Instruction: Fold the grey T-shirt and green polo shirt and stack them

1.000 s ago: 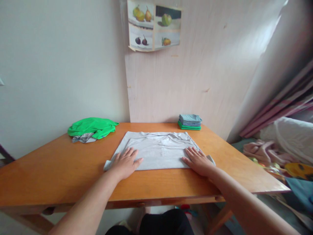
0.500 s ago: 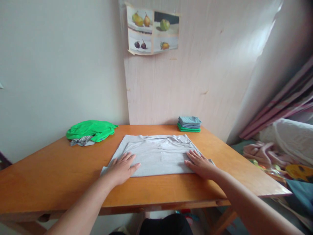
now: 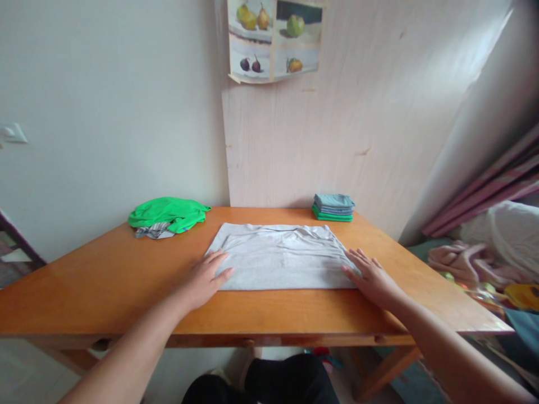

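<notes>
A light grey garment point(image 3: 282, 261), folded into a wide rectangle, lies on the wooden table point(image 3: 269, 314) in front of me. Wrinkles run across its far half. My left hand point(image 3: 206, 280) is at its left edge, fingers stretched out and apart, the fingertips over the cloth. At the right edge, my right hand point(image 3: 370, 278) lies with spread fingers, its tips at the side of the cloth. Neither hand grips anything. Whether the palms press on the cloth or the table, I cannot tell.
A crumpled green garment point(image 3: 170, 213) lies on a striped grey cloth point(image 3: 155, 230) at the back left. A neat stack of folded clothes point(image 3: 334, 207) stands at the back right. Beyond the table's right edge is a heap of fabric point(image 3: 467, 261).
My hands have slid outward from the top of the grey garment to its left and right edges. The camera view has shifted slightly left and down.
</notes>
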`<state>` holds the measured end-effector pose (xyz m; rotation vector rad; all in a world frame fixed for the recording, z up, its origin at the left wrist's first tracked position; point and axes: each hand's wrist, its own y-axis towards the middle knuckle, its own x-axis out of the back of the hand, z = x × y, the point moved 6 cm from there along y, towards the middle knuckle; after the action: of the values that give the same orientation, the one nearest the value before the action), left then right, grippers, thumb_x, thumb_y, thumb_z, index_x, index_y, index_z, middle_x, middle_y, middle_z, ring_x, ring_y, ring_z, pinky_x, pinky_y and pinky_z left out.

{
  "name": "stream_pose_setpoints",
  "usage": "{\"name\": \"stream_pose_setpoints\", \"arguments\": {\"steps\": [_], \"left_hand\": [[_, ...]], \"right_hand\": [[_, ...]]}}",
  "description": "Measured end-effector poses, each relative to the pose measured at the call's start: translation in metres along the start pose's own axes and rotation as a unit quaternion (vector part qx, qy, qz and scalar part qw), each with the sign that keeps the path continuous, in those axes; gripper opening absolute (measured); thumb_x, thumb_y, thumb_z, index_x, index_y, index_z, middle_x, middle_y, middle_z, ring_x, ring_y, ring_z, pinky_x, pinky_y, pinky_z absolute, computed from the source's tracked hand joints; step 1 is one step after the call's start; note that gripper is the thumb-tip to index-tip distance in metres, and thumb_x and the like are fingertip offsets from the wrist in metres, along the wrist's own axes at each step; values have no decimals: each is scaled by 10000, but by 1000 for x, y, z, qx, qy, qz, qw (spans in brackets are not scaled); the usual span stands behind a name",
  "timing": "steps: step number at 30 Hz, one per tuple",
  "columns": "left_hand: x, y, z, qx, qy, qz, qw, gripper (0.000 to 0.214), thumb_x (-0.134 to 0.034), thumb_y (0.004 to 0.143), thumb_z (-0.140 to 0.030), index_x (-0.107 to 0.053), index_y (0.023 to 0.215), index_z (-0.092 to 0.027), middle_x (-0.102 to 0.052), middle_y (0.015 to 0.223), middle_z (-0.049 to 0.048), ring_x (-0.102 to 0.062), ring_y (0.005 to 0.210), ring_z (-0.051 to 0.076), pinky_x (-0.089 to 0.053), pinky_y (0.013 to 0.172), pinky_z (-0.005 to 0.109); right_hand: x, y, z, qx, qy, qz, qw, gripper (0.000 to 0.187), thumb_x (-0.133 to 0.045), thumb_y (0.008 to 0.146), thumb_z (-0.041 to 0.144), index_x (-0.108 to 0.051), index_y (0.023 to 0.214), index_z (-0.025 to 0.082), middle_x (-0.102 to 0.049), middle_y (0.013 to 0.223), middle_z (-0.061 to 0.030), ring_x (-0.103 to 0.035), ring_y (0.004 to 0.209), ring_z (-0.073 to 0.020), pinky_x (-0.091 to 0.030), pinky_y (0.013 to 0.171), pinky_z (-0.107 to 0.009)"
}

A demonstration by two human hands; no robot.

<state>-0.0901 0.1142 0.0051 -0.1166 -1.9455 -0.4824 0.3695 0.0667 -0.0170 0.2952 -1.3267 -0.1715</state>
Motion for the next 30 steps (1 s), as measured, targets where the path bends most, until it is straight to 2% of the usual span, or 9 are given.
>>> {"name": "stream_pose_setpoints", "arguments": {"steps": [2, 4, 6, 11, 16, 20, 25, 30], "left_hand": [[17, -10, 2, -36, -33, -67, 997, 536, -413, 940, -527, -611, 1297, -179, -597, 1371, 126, -521, 1302, 271, -394, 1108, 413], [27, -23, 5, -44, -49, -97, 993, 436, -413, 960, -459, -646, 1220, -199, -674, 1241, 95, -611, 1178, 239, -462, 1041, 374], [27, -33, 9, -46, -54, -87, 994, 385, -413, 966, -404, -665, 1183, -210, -697, 1196, 77, -641, 1124, 224, -490, 1005, 353], [14, -44, 15, -53, -27, -23, 998, 370, -427, 959, -349, -698, 1159, -196, -682, 1254, 89, -633, 1159, 237, -478, 1039, 376], [23, -49, 4, -109, 20, -40, 993, 296, -470, 925, -284, -710, 1078, -202, -701, 1164, 92, -643, 1083, 239, -489, 991, 373], [27, -54, -6, -147, 51, -33, 987, 276, -469, 912, -243, -692, 1070, -206, -693, 1110, 83, -627, 1053, 236, -480, 962, 364], [20, -49, -1, -114, 58, -13, 992, 302, -466, 899, -235, -675, 1115, -205, -667, 1135, 81, -621, 1059, 227, -471, 954, 336], [18, -41, -2, -98, 62, -6, 993, 283, -507, 876, -263, -675, 1099, -215, -655, 1091, 73, -619, 1045, 234, -467, 940, 336]], "right_hand": [[13, -10, -6, 30, 24, -46, 998, 589, -413, 959, 554, -532, 1419, 207, -460, 1506, -116, -347, 1434, -309, -283, 1178, -540], [18, -22, -12, 58, 44, -53, 996, 528, -443, 963, 507, -566, 1388, 220, -489, 1486, -93, -405, 1404, -287, -336, 1170, -487], [16, -31, -20, 65, 53, -40, 996, 488, -454, 967, 470, -567, 1387, 249, -517, 1463, -66, -453, 1371, -279, -365, 1159, -480], [0, -38, -26, 60, 49, 17, 997, 458, -454, 967, 462, -591, 1357, 264, -573, 1412, -38, -500, 1335, -263, -366, 1165, -472], [16, -43, -17, 49, 32, -17, 998, 428, -478, 945, 434, -626, 1303, 252, -588, 1397, -60, -566, 1271, -270, -447, 1103, -440], [24, -46, -10, 64, -1, 7, 998, 374, -489, 931, 368, -643, 1258, 269, -661, 1299, -58, -624, 1185, -266, -498, 1024, -428], [22, -38, -4, 91, -22, 35, 995, 323, -491, 907, 285, -668, 1176, 269, -676, 1247, -66, -653, 1088, -244, -523, 926, -376], [21, -26, 0, 90, -32, 29, 995, 263, -443, 912, 260, -683, 1020, 252, -703, 1047, -72, -653, 962, -233, -502, 850, -359]]}}
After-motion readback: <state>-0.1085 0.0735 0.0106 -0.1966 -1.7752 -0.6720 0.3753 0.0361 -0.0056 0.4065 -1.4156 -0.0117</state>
